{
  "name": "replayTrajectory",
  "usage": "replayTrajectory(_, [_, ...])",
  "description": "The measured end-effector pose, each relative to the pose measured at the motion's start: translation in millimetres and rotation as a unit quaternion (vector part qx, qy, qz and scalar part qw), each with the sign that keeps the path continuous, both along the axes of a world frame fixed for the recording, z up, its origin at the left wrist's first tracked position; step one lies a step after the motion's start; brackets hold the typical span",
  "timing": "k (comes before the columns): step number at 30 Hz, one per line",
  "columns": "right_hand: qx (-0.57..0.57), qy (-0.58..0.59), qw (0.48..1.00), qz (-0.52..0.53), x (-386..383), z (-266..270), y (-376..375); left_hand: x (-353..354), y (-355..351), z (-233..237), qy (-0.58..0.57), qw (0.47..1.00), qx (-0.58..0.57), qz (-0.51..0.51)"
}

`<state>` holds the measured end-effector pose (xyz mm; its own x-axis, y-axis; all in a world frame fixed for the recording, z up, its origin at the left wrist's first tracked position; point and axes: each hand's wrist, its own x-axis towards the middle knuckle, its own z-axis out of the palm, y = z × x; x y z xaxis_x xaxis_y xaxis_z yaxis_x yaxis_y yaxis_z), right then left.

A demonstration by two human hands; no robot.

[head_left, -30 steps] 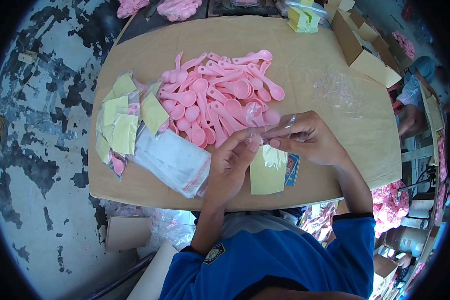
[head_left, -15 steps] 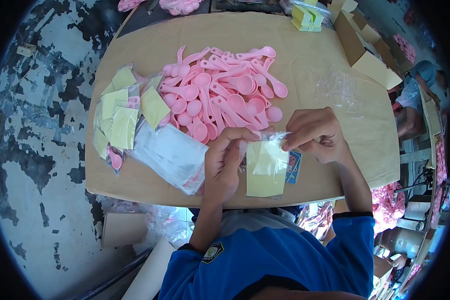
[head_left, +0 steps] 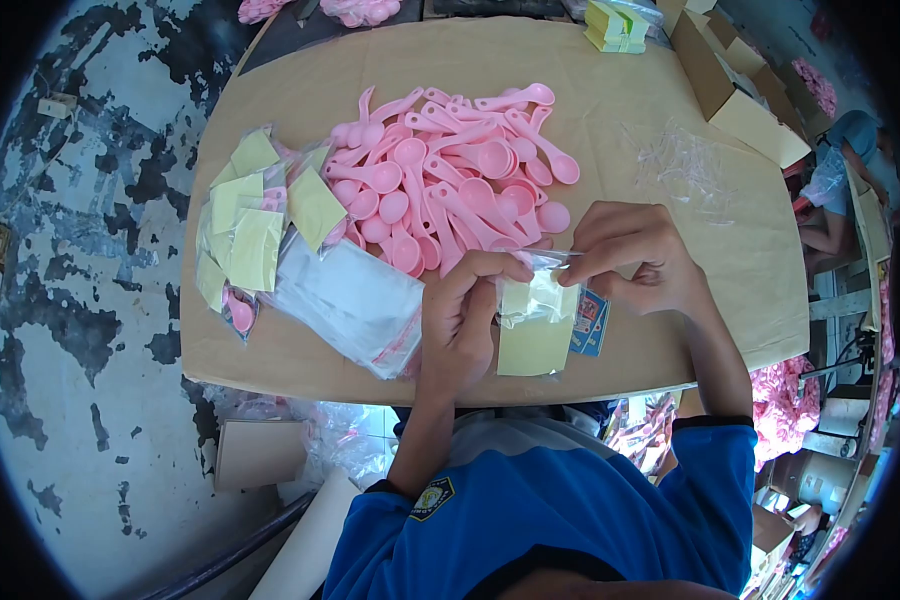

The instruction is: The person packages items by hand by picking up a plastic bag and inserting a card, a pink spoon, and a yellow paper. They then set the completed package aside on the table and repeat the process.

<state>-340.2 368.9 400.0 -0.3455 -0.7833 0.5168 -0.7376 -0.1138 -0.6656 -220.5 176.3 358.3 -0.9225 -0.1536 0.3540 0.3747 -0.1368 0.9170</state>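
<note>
My left hand [head_left: 460, 325] pinches the upper left corner of a clear plastic bag [head_left: 536, 345] with a pale yellow card inside. The fingers of my right hand [head_left: 638, 258] are closed on the bag's upper right edge. Light glares off its upper part, which looks bent. Just behind it, a blue printed card [head_left: 590, 322] lies partly hidden on the table. Beyond my hands is a heap of pink measuring spoons [head_left: 478, 165]. A stack of clear plastic bags [head_left: 345, 300] rests left of my left hand, beside several filled bags [head_left: 257, 245] with yellow cards and pink spoons.
Thin clear plastic strips [head_left: 682, 165] are scattered at the table's right. An open cardboard box [head_left: 732, 95] and a bundle of yellow cards [head_left: 616, 28] stand at the far right. Another person [head_left: 840, 185] is beyond the table's right edge.
Both hands have moved slightly up the view with the bag. Its upper part now looks more bent, with stronger glare. The whole view has shifted slightly.
</note>
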Motion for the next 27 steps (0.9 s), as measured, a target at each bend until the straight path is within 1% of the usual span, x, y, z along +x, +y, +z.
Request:
replayTrajectory(2, [-0.007, -0.006, 1.000, 0.003, 1, 1, 0, 2, -2, -2, -0.018, 0.999, 0.024, -0.026])
replayTrajectory(5, [-0.014, -0.001, 1.000, 0.007, 5, 1, -1, 0, -2, -1, -0.014, 0.992, 0.110, -0.052])
replayTrajectory(6, [-0.017, 0.004, 1.000, 0.009, 5, 1, -2, 0, 1, 7, -0.018, 0.983, 0.166, -0.076])
replayTrajectory(9, [-0.010, 0.042, 0.999, 0.033, 3, 4, 1, 5, 9, 4, -0.019, 0.991, 0.125, -0.050])
replayTrajectory(10, [-0.014, 0.047, 0.999, 0.016, 3, 7, 2, 11, 8, 11, -0.061, 0.992, 0.100, -0.050])
replayTrajectory(12, [-0.025, 0.053, 0.998, -0.018, 8, 13, 1, 24, 2, 10, -0.066, 0.995, 0.058, -0.050])
replayTrajectory(13, [-0.013, 0.076, 0.997, -0.012, 12, 16, -5, 32, -1, 15, -0.063, 0.996, 0.043, -0.050])
replayTrajectory(15, [0.014, 0.122, 0.992, 0.001, 20, 20, -17, 50, -16, 19, -0.033, 0.999, 0.027, 0.005])
replayTrajectory(16, [0.055, 0.112, 0.992, 0.001, 22, 15, -20, 59, -25, 21, -0.020, 0.999, 0.021, 0.034])
replayTrajectory(17, [0.073, 0.095, 0.993, -0.012, 22, 11, -28, 65, -37, 22, 0.013, 0.994, 0.045, 0.096])
replayTrajectory(18, [0.089, 0.075, 0.993, -0.026, 23, 7, -38, 75, -60, 25, 0.008, 0.991, 0.009, 0.135])
replayTrajectory(19, [0.106, 0.054, 0.992, -0.040, 25, 5, -48, 78, -80, 34, 0.020, 0.978, -0.039, 0.205])
replayTrajectory(20, [0.147, 0.080, 0.985, -0.047, 29, 8, -60, 82, -99, 44, 0.025, 0.957, -0.086, 0.277])
replayTrajectory(22, [0.162, 0.108, 0.980, -0.039, 37, 6, -90, 69, -142, 67, 0.039, 0.927, -0.159, 0.337])
replayTrajectory(24, [0.198, 0.141, 0.969, -0.046, 43, 0, -117, 43, -178, 87, 0.023, 0.956, -0.130, 0.263])
replayTrajectory(25, [0.235, 0.161, 0.957, -0.056, 44, -4, -128, 25, -204, 83, 0.005, 0.936, -0.258, 0.241])
replayTrajectory(26, [0.270, 0.182, 0.943, -0.067, 44, -8, -138, 10, -225, 69, -0.011, 0.899, -0.382, 0.214])
replayTrajectory(27, [0.304, 0.203, 0.927, -0.080, 43, -11, -145, -2, -227, 55, -0.055, 0.813, -0.525, 0.245])
